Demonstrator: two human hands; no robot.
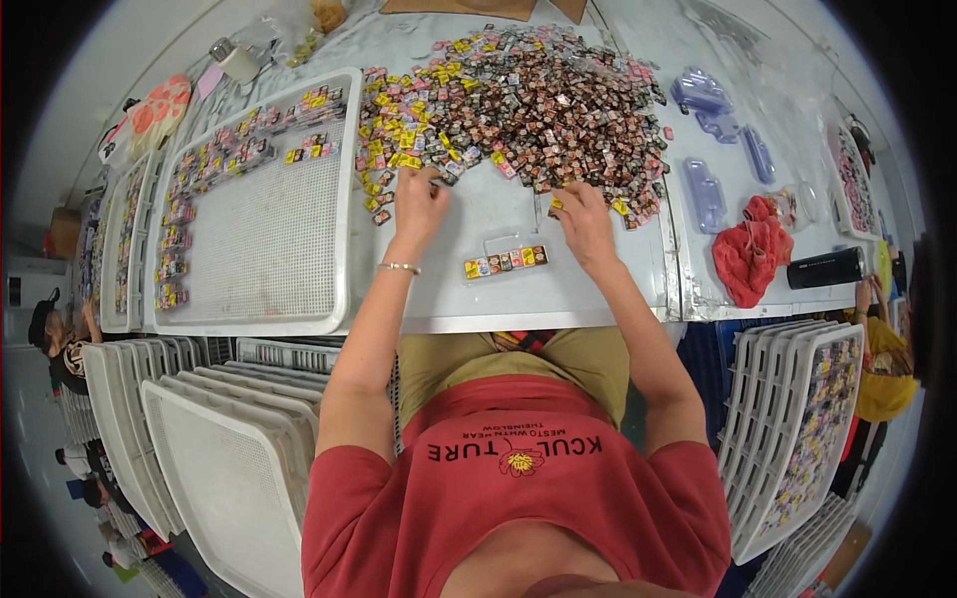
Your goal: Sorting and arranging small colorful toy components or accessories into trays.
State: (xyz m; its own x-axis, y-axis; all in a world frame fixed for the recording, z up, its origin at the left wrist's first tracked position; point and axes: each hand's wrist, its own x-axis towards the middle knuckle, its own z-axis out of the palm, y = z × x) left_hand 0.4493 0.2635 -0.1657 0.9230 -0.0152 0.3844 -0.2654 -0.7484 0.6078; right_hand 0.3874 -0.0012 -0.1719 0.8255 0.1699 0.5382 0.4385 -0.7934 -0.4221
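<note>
A large heap of small wrapped square pieces (pixel 518 105), yellow, brown and pink, covers the far part of the white table (pixel 558 299). My left hand (pixel 421 199) rests at the heap's near edge, fingers curled on some pieces. My right hand (pixel 581 219) is at the heap's near right edge, pinching a yellow piece. Between my hands lies a clear narrow holder (pixel 505 261) with a row of several pieces in it.
A white perforated tray (pixel 269 229) with rows of pieces stands at my left, more trays beyond it. Clear plastic holders (pixel 703 189), a red cloth (pixel 750 257) and a black cylinder (pixel 825 269) lie right. Stacked white trays (pixel 199 439) stand below; other people work at both sides.
</note>
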